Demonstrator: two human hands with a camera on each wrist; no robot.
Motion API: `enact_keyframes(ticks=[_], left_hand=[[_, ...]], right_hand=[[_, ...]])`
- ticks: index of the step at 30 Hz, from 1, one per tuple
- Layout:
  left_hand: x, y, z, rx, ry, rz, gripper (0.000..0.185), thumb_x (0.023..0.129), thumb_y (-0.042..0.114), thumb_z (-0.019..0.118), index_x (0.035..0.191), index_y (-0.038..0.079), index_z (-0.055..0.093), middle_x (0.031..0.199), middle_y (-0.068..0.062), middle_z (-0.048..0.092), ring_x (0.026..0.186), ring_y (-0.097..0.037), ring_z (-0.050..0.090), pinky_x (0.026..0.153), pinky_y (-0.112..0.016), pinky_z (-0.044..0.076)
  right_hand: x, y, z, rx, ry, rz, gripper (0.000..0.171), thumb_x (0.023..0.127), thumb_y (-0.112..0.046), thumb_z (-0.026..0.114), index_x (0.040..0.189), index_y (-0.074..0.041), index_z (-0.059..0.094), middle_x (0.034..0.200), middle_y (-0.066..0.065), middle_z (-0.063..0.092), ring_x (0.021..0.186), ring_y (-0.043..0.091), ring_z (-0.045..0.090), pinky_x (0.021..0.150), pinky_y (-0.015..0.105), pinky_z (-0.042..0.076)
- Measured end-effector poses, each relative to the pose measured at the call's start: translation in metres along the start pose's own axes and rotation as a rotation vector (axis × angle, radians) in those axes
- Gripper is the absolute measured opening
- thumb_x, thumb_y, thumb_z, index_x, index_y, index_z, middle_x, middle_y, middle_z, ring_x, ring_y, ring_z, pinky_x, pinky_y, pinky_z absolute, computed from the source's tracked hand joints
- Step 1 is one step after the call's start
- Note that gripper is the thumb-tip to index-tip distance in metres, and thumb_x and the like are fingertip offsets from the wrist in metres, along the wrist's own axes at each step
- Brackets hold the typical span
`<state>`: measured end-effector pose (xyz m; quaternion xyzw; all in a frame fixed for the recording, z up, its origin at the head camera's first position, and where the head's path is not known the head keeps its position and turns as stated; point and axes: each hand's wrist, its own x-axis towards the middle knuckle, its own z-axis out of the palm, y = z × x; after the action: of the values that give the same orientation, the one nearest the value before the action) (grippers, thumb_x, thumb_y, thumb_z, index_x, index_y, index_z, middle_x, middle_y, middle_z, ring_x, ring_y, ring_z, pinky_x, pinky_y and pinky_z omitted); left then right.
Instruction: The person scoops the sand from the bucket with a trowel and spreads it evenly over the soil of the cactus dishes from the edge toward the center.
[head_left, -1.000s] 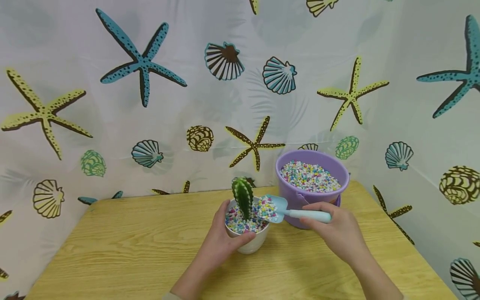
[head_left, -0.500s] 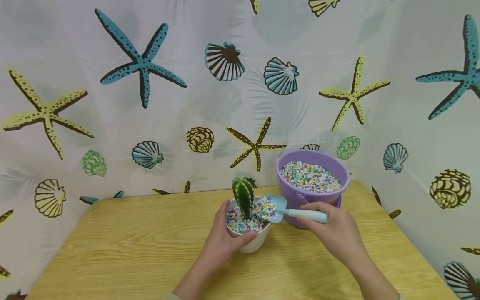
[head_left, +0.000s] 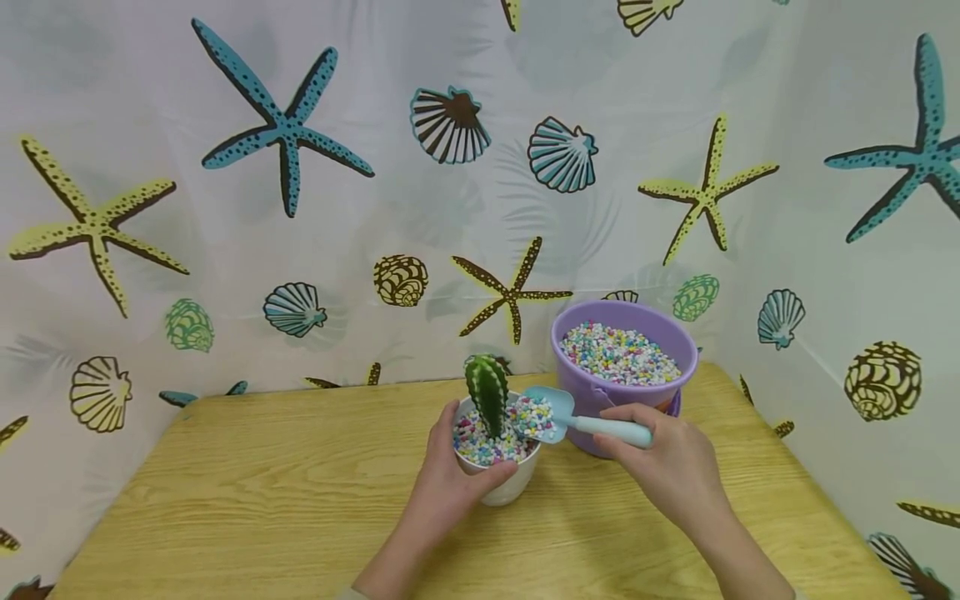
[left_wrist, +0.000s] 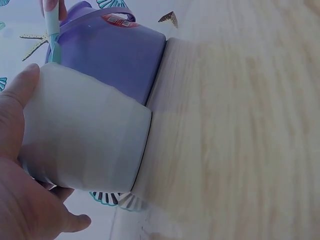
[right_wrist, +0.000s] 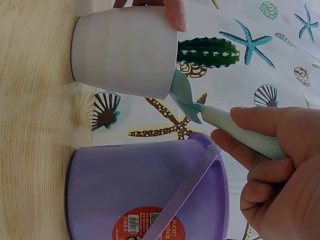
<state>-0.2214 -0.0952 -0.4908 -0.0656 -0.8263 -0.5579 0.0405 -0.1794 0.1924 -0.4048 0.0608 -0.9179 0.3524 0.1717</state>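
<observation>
A white pot [head_left: 504,485] [left_wrist: 85,135] [right_wrist: 125,50] stands on the wooden table [head_left: 262,500], holding a green cactus [head_left: 487,393] [right_wrist: 207,52] and coloured pebbles [head_left: 480,446]. My left hand [head_left: 444,487] [left_wrist: 15,165] grips the pot's near side, thumb at the rim. My right hand [head_left: 667,467] [right_wrist: 277,175] holds the handle of a light blue scoop [head_left: 558,414] [right_wrist: 190,100]. The scoop's blade, loaded with pebbles, rests over the pot's right rim beside the cactus. A purple bucket [head_left: 624,367] [left_wrist: 107,50] [right_wrist: 150,190] full of pebbles stands just behind and right of the pot.
A curtain printed with starfish and shells [head_left: 285,133] hangs along the table's back and right sides. Bare wood lies to the left of the pot and in front of it [left_wrist: 240,125].
The scoop has edged slightly left over the pot and tipped a little; its pebble load looks smaller. The left hand and pot have stayed put.
</observation>
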Motion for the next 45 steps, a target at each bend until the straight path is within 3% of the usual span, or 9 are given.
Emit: enact_keyframes(ticks=[8,20,23,28,32,35,45], left_hand=[[-0.002,0.001,0.006,0.019,0.028,-0.003,0.127,0.084,0.052,0.097,0.176,0.01,0.019,0.172,-0.026,0.031,0.156,-0.047,0.037,0.126,-0.065,0.032],[-0.006,0.008,0.02,0.007,0.123,0.004,0.126,0.081,0.044,0.1,0.173,0.005,0.023,0.167,-0.028,0.037,0.151,-0.047,0.043,0.126,-0.063,0.035],[-0.006,0.008,0.017,-0.003,0.078,-0.012,0.13,0.083,0.047,0.099,0.176,0.008,0.016,0.171,-0.028,0.028,0.154,-0.049,0.039,0.127,-0.063,0.032],[0.0,0.004,-0.002,-0.063,-0.071,-0.049,0.13,0.087,0.045,0.096,0.179,0.02,0.008,0.18,-0.021,0.013,0.163,-0.048,0.022,0.129,-0.068,0.022],[0.004,0.001,-0.012,-0.108,-0.139,-0.068,0.127,0.088,0.043,0.096,0.179,0.021,0.009,0.182,-0.019,0.015,0.166,-0.045,0.015,0.13,-0.069,0.016],[0.005,0.001,-0.011,-0.084,-0.135,-0.064,0.127,0.088,0.046,0.095,0.179,0.018,0.01,0.181,-0.021,0.017,0.166,-0.045,0.016,0.13,-0.068,0.017],[0.002,0.001,0.002,0.005,-0.03,-0.02,0.128,0.086,0.049,0.096,0.177,0.012,0.014,0.174,-0.025,0.023,0.159,-0.046,0.031,0.129,-0.064,0.027]], right_hand=[[-0.004,-0.001,-0.001,-0.057,0.051,-0.061,0.023,0.093,-0.032,0.092,0.113,-0.025,0.085,0.085,-0.008,0.077,0.066,0.013,0.058,0.063,0.037,0.046],[-0.007,0.001,0.003,-0.127,0.126,-0.18,0.024,0.089,-0.025,0.095,0.111,-0.02,0.085,0.092,-0.003,0.082,0.068,0.012,0.065,0.061,0.036,0.049],[-0.008,0.002,0.003,-0.137,0.143,-0.199,0.026,0.088,-0.024,0.096,0.111,-0.019,0.085,0.094,-0.002,0.083,0.07,0.016,0.07,0.061,0.037,0.05],[-0.009,0.005,0.005,-0.149,0.163,-0.233,0.028,0.087,-0.023,0.097,0.112,-0.019,0.085,0.095,-0.001,0.083,0.072,0.02,0.074,0.059,0.038,0.051],[-0.01,0.005,0.005,-0.152,0.169,-0.245,0.028,0.087,-0.023,0.097,0.111,-0.019,0.085,0.095,-0.001,0.083,0.072,0.019,0.074,0.058,0.037,0.05],[-0.01,0.004,0.005,-0.159,0.177,-0.249,0.028,0.086,-0.023,0.097,0.112,-0.019,0.085,0.095,-0.001,0.083,0.071,0.018,0.073,0.058,0.036,0.049],[-0.009,0.002,0.006,-0.202,0.207,-0.281,0.03,0.086,-0.022,0.098,0.112,-0.018,0.085,0.093,-0.001,0.083,0.064,0.012,0.066,0.054,0.032,0.045]])
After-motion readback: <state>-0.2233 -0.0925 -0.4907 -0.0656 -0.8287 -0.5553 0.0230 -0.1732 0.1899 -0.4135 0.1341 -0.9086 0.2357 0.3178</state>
